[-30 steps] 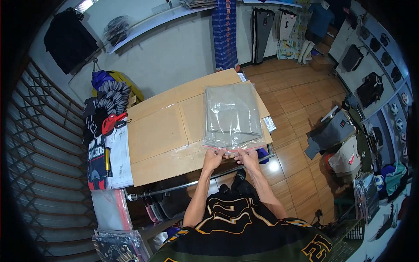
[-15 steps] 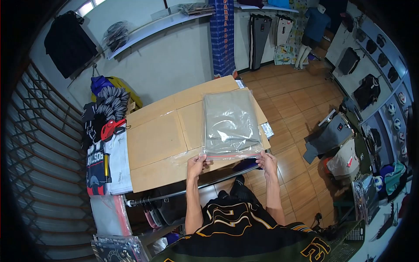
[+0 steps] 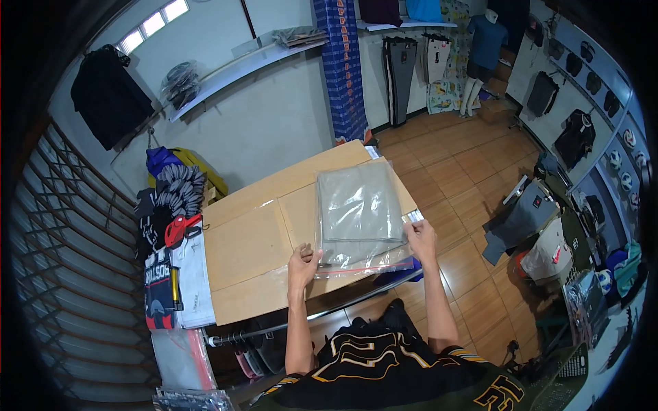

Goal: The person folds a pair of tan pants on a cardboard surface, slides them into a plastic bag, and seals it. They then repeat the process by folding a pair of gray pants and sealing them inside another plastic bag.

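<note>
A clear zip-seal plastic bag (image 3: pixel 360 205) holds a folded grey-beige garment and lies flat on the cardboard sheet (image 3: pixel 247 240). Its red seal strip faces me and hangs slightly past the cardboard's near edge. My left hand (image 3: pixel 301 268) is at the bag's left side, fingers bent and pinching its loose plastic margin. On the opposite side, my right hand (image 3: pixel 421 243) grips the bag's right edge between thumb and fingers.
Left of the cardboard lie folded jerseys (image 3: pixel 161 288), a red-handled tool (image 3: pixel 181 229) and a yellow-and-black tube (image 3: pixel 175 288). Below is a metal clothes rail (image 3: pixel 274 329) with hangers. Grey trousers (image 3: pixel 524 212) hang on a rack at right. Tiled floor (image 3: pixel 459 205) lies beyond.
Both hands have shifted from the bag's sealed near edge up along its two sides. The bag's near end now lies flatter. My view has tilted upward a little.
</note>
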Demonstrator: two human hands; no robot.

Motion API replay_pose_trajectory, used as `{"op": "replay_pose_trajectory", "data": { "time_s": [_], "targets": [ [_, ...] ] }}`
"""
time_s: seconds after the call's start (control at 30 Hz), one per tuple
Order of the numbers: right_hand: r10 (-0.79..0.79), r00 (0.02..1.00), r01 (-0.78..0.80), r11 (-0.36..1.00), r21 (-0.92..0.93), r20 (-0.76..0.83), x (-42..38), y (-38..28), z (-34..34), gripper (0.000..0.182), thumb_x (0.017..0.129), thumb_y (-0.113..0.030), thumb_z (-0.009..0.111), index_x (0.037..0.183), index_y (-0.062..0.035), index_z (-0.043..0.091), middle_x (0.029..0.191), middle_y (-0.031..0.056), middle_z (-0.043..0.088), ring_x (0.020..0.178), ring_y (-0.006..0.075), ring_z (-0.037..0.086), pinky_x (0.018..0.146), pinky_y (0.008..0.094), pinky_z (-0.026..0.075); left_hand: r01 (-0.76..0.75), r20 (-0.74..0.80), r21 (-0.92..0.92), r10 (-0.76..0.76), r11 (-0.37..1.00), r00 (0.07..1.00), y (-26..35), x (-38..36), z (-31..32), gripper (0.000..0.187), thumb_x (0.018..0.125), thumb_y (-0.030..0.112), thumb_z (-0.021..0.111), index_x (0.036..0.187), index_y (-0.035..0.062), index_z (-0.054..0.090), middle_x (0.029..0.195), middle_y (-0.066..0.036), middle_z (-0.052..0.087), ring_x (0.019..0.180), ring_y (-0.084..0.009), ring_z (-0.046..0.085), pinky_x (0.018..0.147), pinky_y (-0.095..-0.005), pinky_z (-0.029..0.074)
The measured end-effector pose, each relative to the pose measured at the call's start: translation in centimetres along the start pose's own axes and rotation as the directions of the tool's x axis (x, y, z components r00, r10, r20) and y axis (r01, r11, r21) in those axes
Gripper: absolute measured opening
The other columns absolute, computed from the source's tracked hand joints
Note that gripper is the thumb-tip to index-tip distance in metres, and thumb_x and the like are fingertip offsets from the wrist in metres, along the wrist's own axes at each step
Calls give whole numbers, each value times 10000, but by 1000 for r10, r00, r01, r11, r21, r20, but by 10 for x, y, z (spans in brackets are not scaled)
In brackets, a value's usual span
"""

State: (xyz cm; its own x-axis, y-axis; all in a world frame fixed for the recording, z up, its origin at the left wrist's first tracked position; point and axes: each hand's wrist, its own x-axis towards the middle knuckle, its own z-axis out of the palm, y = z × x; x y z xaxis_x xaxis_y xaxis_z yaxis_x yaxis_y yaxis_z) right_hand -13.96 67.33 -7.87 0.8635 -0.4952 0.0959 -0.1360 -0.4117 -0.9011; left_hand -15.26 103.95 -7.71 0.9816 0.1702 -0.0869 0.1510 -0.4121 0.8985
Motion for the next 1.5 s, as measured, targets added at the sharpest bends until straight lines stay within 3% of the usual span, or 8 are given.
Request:
{"op": "replay_pose_trajectory", "data": {
  "time_s": [0.17, 0.33, 0.43, 0.57, 0.83, 0.97, 1.33, 1.5],
  "targets": [
    [106, 984, -63, 959, -277, 141, 25, -27, 25, 599, 768, -438, 866, 1087, 50, 730, 1035, 258, 764, 1021, 413, 741, 866, 462, 584, 66, 53, -105, -61, 992, 997, 21, 32, 25, 968, 881, 400, 851, 1521, -137, 362, 1336, -300, 653, 1181, -318, 690, 984, -381, 559],
    [87, 914, -34, 990, -139, 397, 40, 3, 15, 675, 732, -384, 928, 1169, 77, 699, 1026, 226, 761, 952, 320, 745, 839, 402, 582, 128, 45, -80, -125, 988, 991, 5, 61, 36, 961, 904, 471, 818, 1492, -162, 398, 1320, -246, 662, 1205, -275, 647, 1002, -373, 528],
    [86, 800, -196, 973, 123, 594, 48, -3, -33, 722, 733, -273, 956, 1270, 90, 638, 1077, 203, 749, 982, 275, 724, 868, 381, 575, 309, 279, -307, -225, 900, 933, 22, 62, 56, 864, 936, 488, 777, 1441, -151, 489, 1244, -178, 685, 1152, -233, 631, 964, -355, 520],
    [0, 699, -310, 901, 303, 715, 73, 32, -106, 793, 754, -141, 943, 1405, 55, 535, 1200, 190, 723, 1097, 246, 689, 950, 368, 554, 393, 451, -188, -276, 900, 849, 62, 42, 105, 647, 968, 411, 757, 1338, -94, 594, 1114, -90, 705, 1003, -150, 645, 863, -296, 524],
    [44, 668, -254, 952, 172, 743, 154, 90, -278, 829, 735, -172, 936, 1419, 16, 507, 1267, 238, 690, 1187, 278, 659, 970, 372, 525, 335, 400, -502, -129, 797, 907, 179, -22, 291, 528, 883, 102, 719, 1374, -21, 572, 1201, -109, 701, 1086, -195, 657, 975, -324, 509],
    [228, 644, -297, 954, -36, 730, 198, 96, -343, 1012, 702, -294, 956, 1512, 20, 438, 1284, 290, 664, 1198, 327, 650, 1005, 391, 514, 244, 423, -402, -57, 882, 904, 198, -13, 371, 535, 899, 99, 722, 1389, -28, 549, 1207, -120, 696, 1084, -170, 648, 951, -307, 511],
    [312, 779, -344, 938, -44, 543, 311, 198, -353, 589, 946, -385, 777, 1313, 39, 595, 955, 70, 639, 855, 145, 566, 727, 296, 470, 250, 533, -356, -24, 900, 846, 259, 72, 479, 449, 929, 122, 684, 1337, -24, 568, 1127, -77, 697, 1045, -156, 661, 916, -298, 525],
    [238, 858, -298, 952, 64, 455, 391, 198, -326, 330, 959, -278, 762, 1074, 1, 628, 828, -42, 465, 765, 82, 422, 662, 271, 368, 253, 531, -241, -91, 937, 842, 272, 166, 520, 894, 865, 290, 763, 1575, -74, 359, 1574, -235, 471, 1439, -326, 476, 1190, -385, 376]
  ]
}}
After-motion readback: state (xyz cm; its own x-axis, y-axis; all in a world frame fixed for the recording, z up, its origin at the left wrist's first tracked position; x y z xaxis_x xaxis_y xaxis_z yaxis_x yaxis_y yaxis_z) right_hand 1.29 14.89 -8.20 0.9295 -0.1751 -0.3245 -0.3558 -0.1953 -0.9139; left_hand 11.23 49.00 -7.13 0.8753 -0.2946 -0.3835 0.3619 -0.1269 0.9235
